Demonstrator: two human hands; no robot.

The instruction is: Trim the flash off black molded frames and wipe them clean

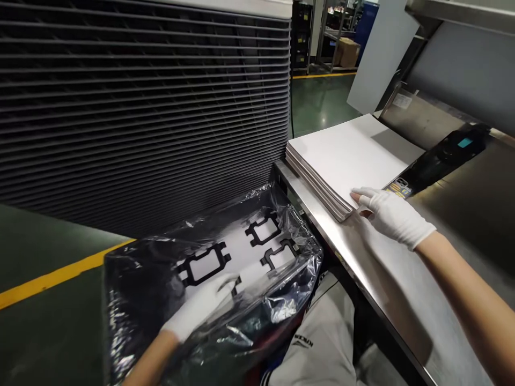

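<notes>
My left hand [201,305], in a white glove, reaches into a bin lined with a black plastic bag [137,284]. Its fingers lie on a white die-cut sheet [245,249] with black-edged cutouts inside the bin; the fingertips are blurred, so its grip is unclear. My right hand [388,212], also gloved, rests with fingers stretched on the near corner of a thick stack of white sheets [350,155]. The stack lies on a stainless steel table [386,279].
A large louvered machine panel [140,107] stands behind the bin. A black device with a blue label [442,158] lies right of the stack. A yellow floor line [60,273] crosses the green floor. Shelving and a cardboard box [348,51] stand far back.
</notes>
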